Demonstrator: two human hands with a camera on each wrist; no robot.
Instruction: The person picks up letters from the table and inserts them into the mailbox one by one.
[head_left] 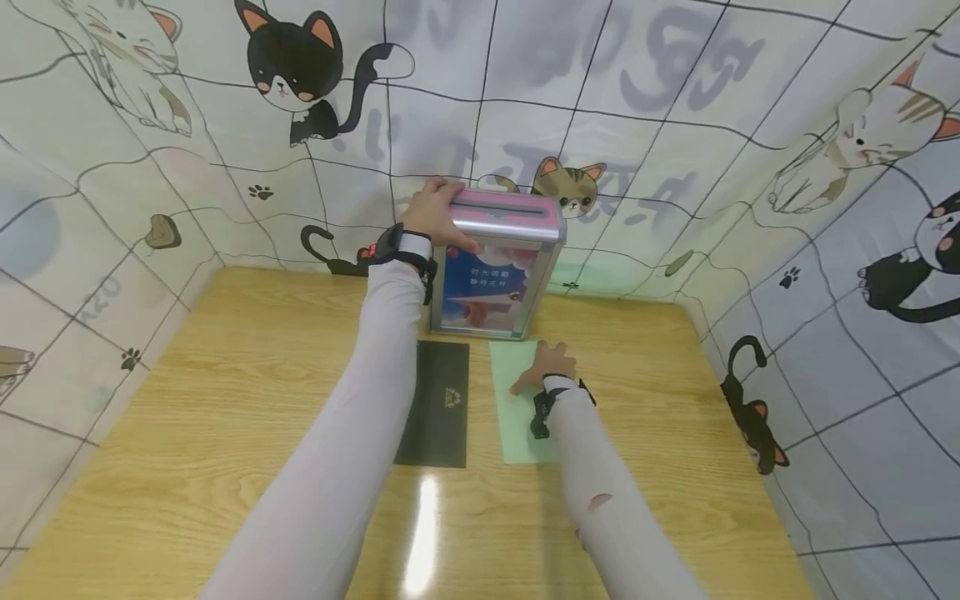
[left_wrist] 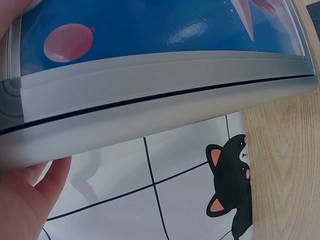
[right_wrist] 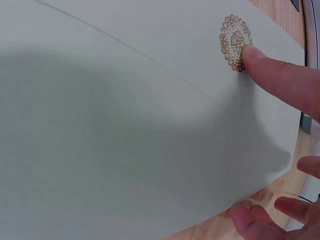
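My left hand point(head_left: 435, 212) grips the top left corner of a suggestion box point(head_left: 517, 280), its thumb on the front and its fingers behind. The box has a pink, slotted top, a silver frame and a blue poster front, and stands against the back wall covering. In front of it lies a pale green envelope point(head_left: 510, 425). My right hand point(head_left: 551, 363) is over the envelope's right edge; in the right wrist view, the thumb point(right_wrist: 275, 75) touches its gold emblem point(right_wrist: 233, 44). The other fingers are spread along and past the edge. What lies under the fingertips is hidden.
A black envelope point(head_left: 442, 417) with a gold emblem lies left of the green one, partly covered by my left sleeve. All lie on a wood-grain tabletop point(head_left: 300, 333), enclosed at the back and sides by a cat-patterned wall covering point(head_left: 450, 75).
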